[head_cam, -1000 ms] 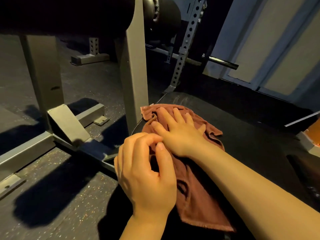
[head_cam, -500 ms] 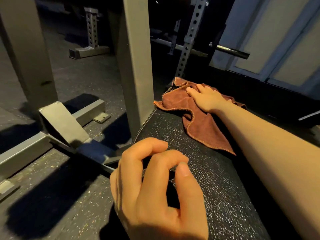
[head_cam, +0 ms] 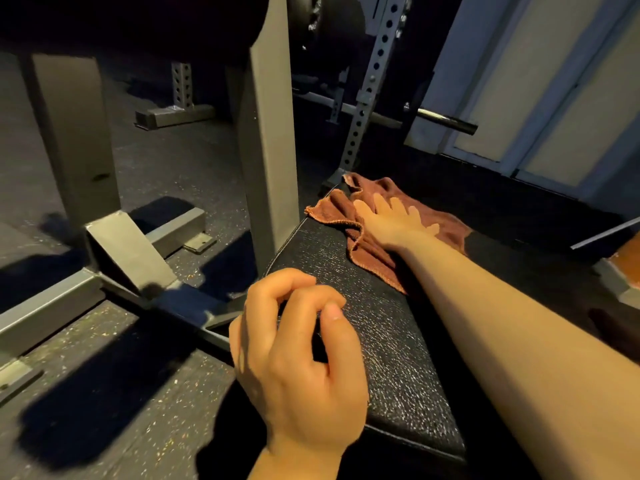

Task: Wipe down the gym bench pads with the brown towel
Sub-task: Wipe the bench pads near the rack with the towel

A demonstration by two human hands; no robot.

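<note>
Brown towel [head_cam: 372, 230] lies bunched at the far end of the black bench pad [head_cam: 381, 341], toward one o'clock. The right hand [head_cam: 393, 221] presses flat on it, fingers spread. The left hand [head_cam: 298, 355] hovers near six o'clock, fingers loosely curled, holding nothing.
</note>
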